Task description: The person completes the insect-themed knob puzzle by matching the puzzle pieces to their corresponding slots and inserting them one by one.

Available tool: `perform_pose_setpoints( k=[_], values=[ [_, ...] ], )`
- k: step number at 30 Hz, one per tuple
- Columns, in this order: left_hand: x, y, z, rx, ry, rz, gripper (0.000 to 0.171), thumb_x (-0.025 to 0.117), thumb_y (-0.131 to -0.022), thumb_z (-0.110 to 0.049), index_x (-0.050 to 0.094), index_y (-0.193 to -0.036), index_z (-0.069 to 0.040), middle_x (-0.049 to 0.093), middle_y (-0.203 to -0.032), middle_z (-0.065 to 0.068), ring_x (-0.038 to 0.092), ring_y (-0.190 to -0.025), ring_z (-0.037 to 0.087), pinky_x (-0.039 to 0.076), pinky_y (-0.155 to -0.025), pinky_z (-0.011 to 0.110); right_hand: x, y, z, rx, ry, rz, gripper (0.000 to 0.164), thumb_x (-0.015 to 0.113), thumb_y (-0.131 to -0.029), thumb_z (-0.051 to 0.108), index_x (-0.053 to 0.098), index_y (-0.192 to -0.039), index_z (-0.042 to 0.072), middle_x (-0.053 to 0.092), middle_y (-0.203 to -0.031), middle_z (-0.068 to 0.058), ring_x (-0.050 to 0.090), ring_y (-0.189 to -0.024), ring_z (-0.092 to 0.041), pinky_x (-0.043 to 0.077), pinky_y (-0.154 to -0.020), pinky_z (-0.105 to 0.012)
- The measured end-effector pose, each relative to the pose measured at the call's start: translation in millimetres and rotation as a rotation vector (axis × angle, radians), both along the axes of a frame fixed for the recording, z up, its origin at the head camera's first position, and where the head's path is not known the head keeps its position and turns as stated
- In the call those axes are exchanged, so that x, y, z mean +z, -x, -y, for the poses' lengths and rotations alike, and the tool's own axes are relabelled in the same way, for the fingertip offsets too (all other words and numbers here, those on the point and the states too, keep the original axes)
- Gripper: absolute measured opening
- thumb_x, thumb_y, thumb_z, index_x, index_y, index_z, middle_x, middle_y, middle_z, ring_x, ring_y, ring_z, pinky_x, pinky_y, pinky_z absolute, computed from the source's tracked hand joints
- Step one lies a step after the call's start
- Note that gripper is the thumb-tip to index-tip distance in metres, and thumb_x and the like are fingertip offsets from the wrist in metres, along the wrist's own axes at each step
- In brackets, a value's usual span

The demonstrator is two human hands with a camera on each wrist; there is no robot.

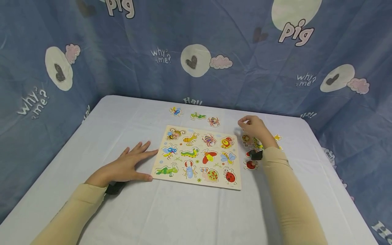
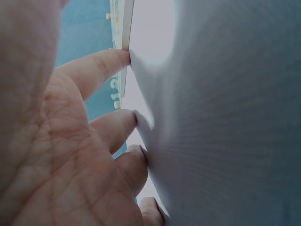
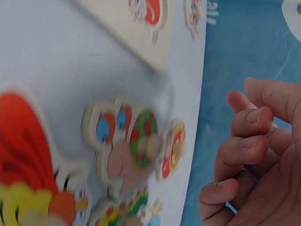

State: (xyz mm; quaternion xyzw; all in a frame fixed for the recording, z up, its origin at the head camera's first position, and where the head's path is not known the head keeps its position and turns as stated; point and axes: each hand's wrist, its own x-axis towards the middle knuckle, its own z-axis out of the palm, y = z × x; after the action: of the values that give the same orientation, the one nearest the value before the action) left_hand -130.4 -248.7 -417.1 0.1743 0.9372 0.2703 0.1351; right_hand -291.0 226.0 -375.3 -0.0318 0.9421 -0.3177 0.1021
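Note:
The insect puzzle board (image 1: pixel 180 179) lies flat on the table, with printed insects filling its face. My left hand (image 1: pixel 130 164) rests spread on the table at the board's left side, thumb and index fingertip at its edge; in the left wrist view its index finger (image 2: pixel 101 68) meets the board's side. My right hand (image 1: pixel 253 128) hovers above several loose pieces right of the board. Its fingers (image 3: pixel 242 150) are loosely bent, nothing showing between them. Below it in the right wrist view lie a knobbed snail piece (image 3: pixel 120 165) and a red-winged insect piece (image 3: pixel 23 136).
Behind the board lie a blue insect piece (image 1: pixel 176 111), a green grasshopper-like piece (image 1: pixel 198 116) and a spider piece (image 1: pixel 213 121). A ladybug piece (image 1: pixel 251 165) is at the board's right. White cloth covers the table (image 1: pixel 183 217); a blue printed curtain (image 1: pixel 137 78) stands behind.

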Motion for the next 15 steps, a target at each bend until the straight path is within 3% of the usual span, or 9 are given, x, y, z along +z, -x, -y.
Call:
perform_pose_setpoints(
  k=[6,11,15],
  values=[
    [-2.1,0.9,0.9,0.001,-0.002,0.002,0.102,0.091,-0.078,-0.059,0.048,-0.163,-0.023,0.016,-0.179,0.023,0.005,-0.166,0.054,-0.001,-0.125,0.081,-1.0,-2.0,-16.6,-0.039,-0.024,0.003,0.040,0.056,-0.111,0.035,0.066,-0.134,0.003,0.063,-0.112,-0.018,0.054,-0.090,-0.026,0.047,-0.074,-0.035],
    [-2.7,1.0,1.2,0.000,-0.004,0.001,0.102,0.091,-0.078,-0.059,0.048,-0.163,-0.023,0.016,-0.180,0.023,0.005,-0.166,0.054,-0.002,-0.126,0.081,-3.6,-2.2,-31.0,-0.069,-0.007,0.015,0.040,0.057,-0.111,0.035,0.065,-0.135,0.004,0.062,-0.099,-0.016,0.054,-0.069,-0.021,0.048,-0.060,-0.034],
    [-2.3,0.7,1.0,-0.001,-0.006,0.001,0.102,0.091,-0.078,-0.059,0.048,-0.163,-0.023,0.016,-0.180,0.023,0.005,-0.166,0.054,-0.002,-0.125,0.081,-5.4,-4.0,-42.1,-0.087,-0.013,0.010,0.041,0.056,-0.111,0.036,0.065,-0.135,0.004,0.059,-0.096,-0.012,0.053,-0.070,-0.020,0.046,-0.064,-0.035]
  ],
)
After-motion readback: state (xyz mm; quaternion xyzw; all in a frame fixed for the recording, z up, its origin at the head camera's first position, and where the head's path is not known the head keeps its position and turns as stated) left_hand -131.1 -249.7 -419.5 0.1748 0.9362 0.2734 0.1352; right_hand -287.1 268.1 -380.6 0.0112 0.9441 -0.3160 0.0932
